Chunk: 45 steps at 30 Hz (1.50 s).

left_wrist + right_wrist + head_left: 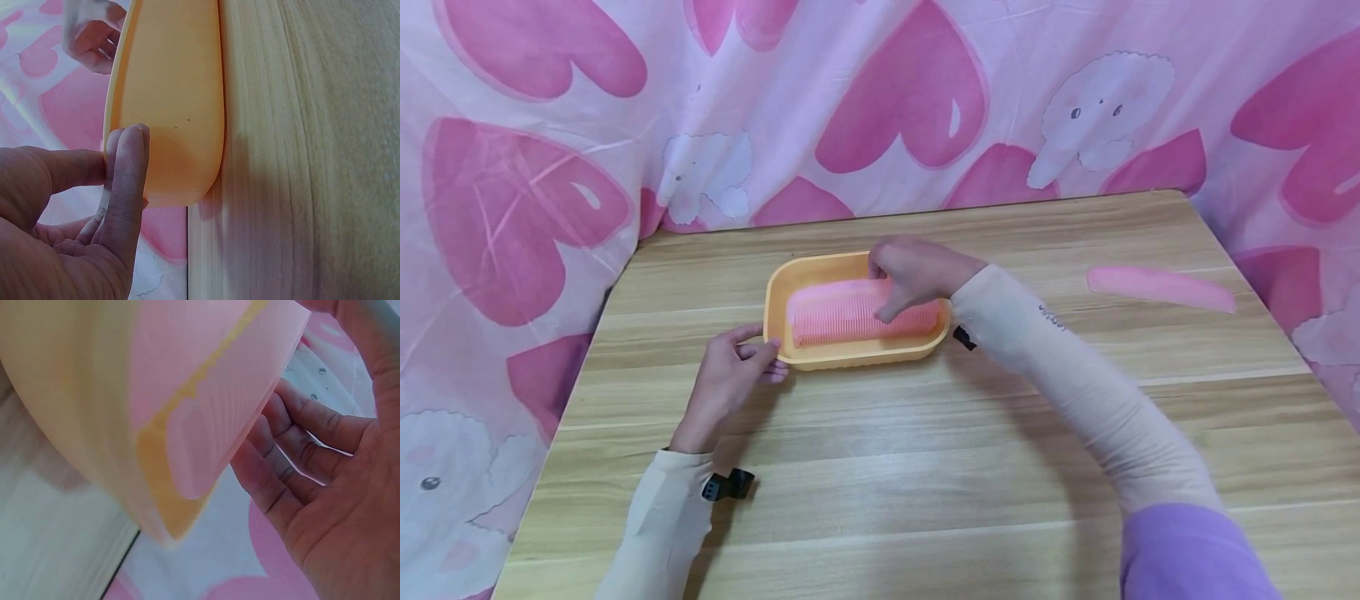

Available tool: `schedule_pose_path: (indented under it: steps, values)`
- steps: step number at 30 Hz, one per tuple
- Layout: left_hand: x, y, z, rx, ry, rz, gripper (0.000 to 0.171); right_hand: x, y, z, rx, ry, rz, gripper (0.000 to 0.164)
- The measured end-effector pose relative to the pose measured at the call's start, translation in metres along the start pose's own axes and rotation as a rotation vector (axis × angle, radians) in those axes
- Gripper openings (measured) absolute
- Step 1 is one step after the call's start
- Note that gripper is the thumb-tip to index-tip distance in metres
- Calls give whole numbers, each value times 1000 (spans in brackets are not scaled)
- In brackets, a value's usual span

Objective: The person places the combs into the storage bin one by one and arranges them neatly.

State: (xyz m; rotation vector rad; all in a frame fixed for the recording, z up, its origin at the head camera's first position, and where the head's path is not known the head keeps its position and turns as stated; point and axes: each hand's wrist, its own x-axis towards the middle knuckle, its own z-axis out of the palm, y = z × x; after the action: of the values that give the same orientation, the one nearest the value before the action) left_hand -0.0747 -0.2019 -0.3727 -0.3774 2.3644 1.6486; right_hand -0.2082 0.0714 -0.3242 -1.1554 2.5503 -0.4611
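Observation:
A yellow-orange plastic tray [857, 363] with rounded corners stands on the table. Inside it lies a pink comb [835, 313], its teeth towards the front. My left hand [724, 379] pinches the tray's rim at the near left corner; in the left wrist view, the thumb and fingers take the rim from both sides beside the tray's outer wall [172, 81]. From the far side my right hand [917, 268] reaches over the tray and grips the comb between thumb and fingers. Beside that comb [209, 434], the right wrist view has another pink surface, its kind unclear.
Another pink comb [1161, 287] lies on the wooden table [880, 483] at the far right. A pink cloth with hearts and white cartoon animals [902, 92] hangs behind the table and at both sides. Dark wrist cameras [728, 485] sit at both wrists.

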Motion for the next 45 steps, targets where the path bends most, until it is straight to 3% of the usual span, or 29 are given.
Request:
schedule_pose_path:
  steps: [14,26,33,45]
  values:
    - [-3,1,-1,-20,-14,24,54,5,7,20,44,-56,68,42]
    - [-1,0,1,15,6,14,53,3,11,25,14,-39,46,42]
    - [-2,-1,1,7,4,43,53,-7,11,15,69,-59,108,63]
    - [-2,0,1,-9,0,37,53,-47,33,-15,157,77,84,55]
